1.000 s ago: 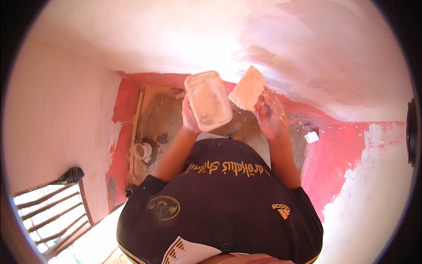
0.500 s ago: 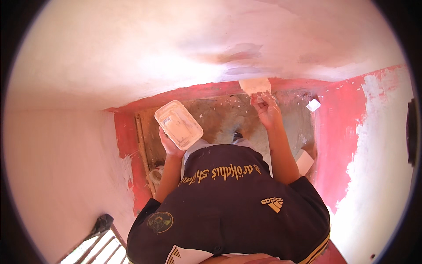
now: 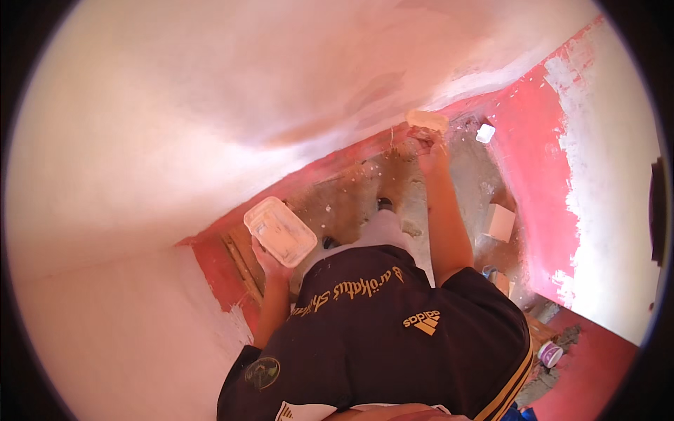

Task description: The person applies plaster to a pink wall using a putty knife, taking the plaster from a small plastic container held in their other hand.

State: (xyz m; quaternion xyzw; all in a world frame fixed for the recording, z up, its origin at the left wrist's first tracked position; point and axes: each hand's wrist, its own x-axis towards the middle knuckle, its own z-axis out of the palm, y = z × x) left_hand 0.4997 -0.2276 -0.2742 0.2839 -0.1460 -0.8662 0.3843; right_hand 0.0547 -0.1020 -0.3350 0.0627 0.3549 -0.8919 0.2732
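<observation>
The wide scraper blade (image 3: 426,120) is gripped in the right hand (image 3: 433,153) and is best kept flat against the white wall (image 3: 210,119), drawn evenly. The putty tray (image 3: 279,231) is clasped from beneath by the left hand (image 3: 270,263) and should be held level.

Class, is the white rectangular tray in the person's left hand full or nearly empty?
Nearly empty: the white rectangular tray shows only thin pale smears across its flat inside.

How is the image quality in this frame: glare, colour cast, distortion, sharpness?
Head view: strong fisheye, with the wall and red skirting band bowed and a black rim around the circle; the upper wall is washed out by pinkish glare; a warm cast overall; the right hand and its trowel look soft, while the left hand's tray is clearer.
</observation>
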